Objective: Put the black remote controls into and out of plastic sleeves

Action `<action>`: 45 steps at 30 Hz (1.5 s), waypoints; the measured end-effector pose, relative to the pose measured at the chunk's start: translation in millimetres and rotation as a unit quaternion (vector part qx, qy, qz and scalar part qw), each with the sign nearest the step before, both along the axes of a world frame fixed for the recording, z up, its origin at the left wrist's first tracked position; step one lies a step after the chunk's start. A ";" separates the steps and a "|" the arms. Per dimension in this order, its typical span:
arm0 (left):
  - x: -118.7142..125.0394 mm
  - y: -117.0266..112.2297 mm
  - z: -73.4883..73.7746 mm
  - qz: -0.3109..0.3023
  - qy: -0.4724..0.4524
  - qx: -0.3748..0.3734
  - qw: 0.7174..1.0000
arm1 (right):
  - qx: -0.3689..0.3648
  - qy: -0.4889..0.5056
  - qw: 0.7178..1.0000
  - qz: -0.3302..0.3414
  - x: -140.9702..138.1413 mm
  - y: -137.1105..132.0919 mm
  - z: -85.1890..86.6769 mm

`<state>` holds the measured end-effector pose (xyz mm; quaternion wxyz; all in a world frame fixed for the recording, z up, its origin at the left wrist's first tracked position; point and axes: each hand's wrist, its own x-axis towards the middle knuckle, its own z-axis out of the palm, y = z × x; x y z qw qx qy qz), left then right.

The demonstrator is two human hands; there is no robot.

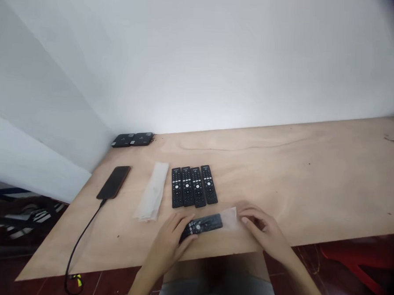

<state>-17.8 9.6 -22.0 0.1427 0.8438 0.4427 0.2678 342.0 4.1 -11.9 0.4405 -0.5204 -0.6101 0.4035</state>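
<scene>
My left hand [174,234] grips the near end of a black remote control [206,225] with thumb and fingers on opposite sides. This remote lies at a slant near the table's front edge, inside a clear plastic sleeve [229,218] whose loose end sticks out to the right. Beside that loose end, my right hand [260,228] rests on the table, its fingers bent and a gap between thumb and forefinger. Several more black remotes [192,187] lie side by side just beyond. To their left is a small stack of flat, milky plastic sleeves [153,193].
A phone [114,183] lies at the left with a black cable [83,236] running over the table edge. Two black boxes [133,139] sit by the wall at the back left corner of the wooden table [281,169]. A red stool [359,261] stands below right.
</scene>
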 end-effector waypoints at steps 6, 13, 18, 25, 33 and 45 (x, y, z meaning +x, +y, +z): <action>2.5 -1.1 2.5 0.004 -0.006 -0.013 1.000 | 0.008 0.074 0.997 0.003 -31.4 -0.9 1.3; 4.0 0.3 2.8 0.012 -0.024 -0.012 1.000 | 0.059 0.040 0.993 -0.092 -38.3 -3.2 -17.4; 5.2 0.0 4.0 0.010 -0.019 -0.019 1.000 | 0.082 0.014 0.981 -0.174 -35.7 -5.4 -20.9; 5.3 0.0 3.1 0.010 -0.013 -0.028 0.999 | 0.052 -0.002 0.994 -0.097 -37.7 -5.9 -15.6; 4.4 -0.8 5.7 0.003 -0.022 -0.028 0.999 | -0.079 0.115 0.990 -0.005 -37.8 -5.1 -6.4; 4.0 -2.0 3.0 -0.014 -0.018 -0.016 1.000 | -0.089 0.147 0.985 -0.005 -61.2 5.8 0.1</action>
